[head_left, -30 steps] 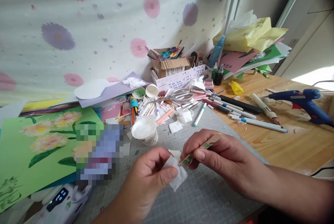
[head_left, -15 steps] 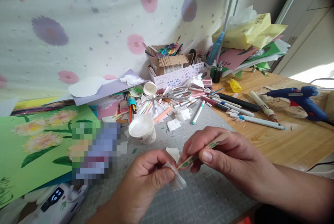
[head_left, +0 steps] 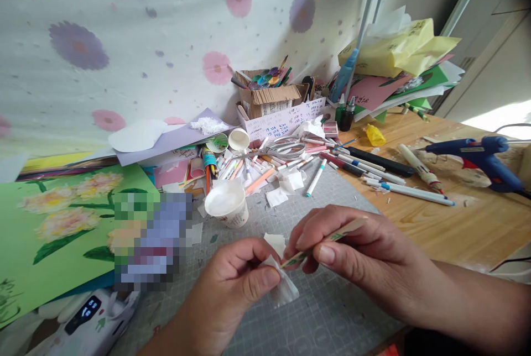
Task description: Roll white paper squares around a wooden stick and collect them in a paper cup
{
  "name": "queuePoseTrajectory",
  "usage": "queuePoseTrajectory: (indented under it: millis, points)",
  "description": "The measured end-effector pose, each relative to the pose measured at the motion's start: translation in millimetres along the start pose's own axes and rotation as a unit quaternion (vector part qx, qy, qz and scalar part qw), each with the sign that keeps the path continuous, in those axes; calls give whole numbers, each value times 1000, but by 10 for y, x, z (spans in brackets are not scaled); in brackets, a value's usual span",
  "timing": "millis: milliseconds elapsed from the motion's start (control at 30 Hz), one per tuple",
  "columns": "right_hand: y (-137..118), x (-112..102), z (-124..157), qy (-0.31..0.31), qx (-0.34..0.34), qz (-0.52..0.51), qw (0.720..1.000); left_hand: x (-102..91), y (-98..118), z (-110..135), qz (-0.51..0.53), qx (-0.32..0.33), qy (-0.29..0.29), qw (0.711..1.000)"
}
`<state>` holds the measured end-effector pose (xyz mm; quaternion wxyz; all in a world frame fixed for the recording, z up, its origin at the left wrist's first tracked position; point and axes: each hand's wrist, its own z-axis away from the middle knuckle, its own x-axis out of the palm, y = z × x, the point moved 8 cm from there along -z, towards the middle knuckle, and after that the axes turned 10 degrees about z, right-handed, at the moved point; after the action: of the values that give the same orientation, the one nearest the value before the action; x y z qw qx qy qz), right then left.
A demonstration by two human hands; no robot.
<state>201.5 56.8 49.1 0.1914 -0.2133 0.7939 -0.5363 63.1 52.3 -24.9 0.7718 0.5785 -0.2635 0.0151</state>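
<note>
Between the thumb and fingers of my left hand point(head_left: 243, 278) is a small piece of thin white tissue paper point(head_left: 286, 291), its loose end hanging down. My right hand point(head_left: 360, 256) pinches a flat wooden craft stick point(head_left: 342, 233) with green printed marks. The stick's lower tip touches the tissue by my left fingertips. Just behind my hands, another white paper square point(head_left: 274, 243) lies on the grey cutting mat point(head_left: 307, 325). A paper cup point(head_left: 227, 205) with white contents stands beyond my left hand.
Markers point(head_left: 316, 177), scissors point(head_left: 288, 148) and paper scraps crowd the back of the mat. A blue glue gun point(head_left: 473, 151) lies at right. Green paper point(head_left: 25, 256) with raised flowers is at left, above a white device point(head_left: 89, 323) with a lit display. A cardboard box point(head_left: 265, 103) holds brushes.
The tissue's hanging end has spread a little wider and lower. The craft stick has turned slightly in my right hand. Both hands stay in nearly the same place.
</note>
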Motion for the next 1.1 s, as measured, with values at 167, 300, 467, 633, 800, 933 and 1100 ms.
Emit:
queuePoseTrajectory:
  millis: [167,300,467,633,800,933,1100]
  points:
    - [-6,4,-3,0,-3,1,1000,-9,3,-16,-3,7,4,1000]
    - [-9,8,11,1,-8,6,1000,-9,-17,-13,7,0,-1,1000]
    - [-29,8,13,-1,-4,9,1000,-3,-18,11,1,-7,-2,1000]
    - [-38,11,8,-1,-9,19,1000,-18,-29,5,-5,-10,0,1000]
    - [-43,14,13,-4,-12,48,999,-28,-54,-10,-7,-12,-6,1000]
    - [-89,9,16,-2,-26,92,995,-30,-41,4,-8,-11,-5,1000]
    - [-138,-5,20,6,-60,123,991,-60,-57,13,-21,-18,8,1000]
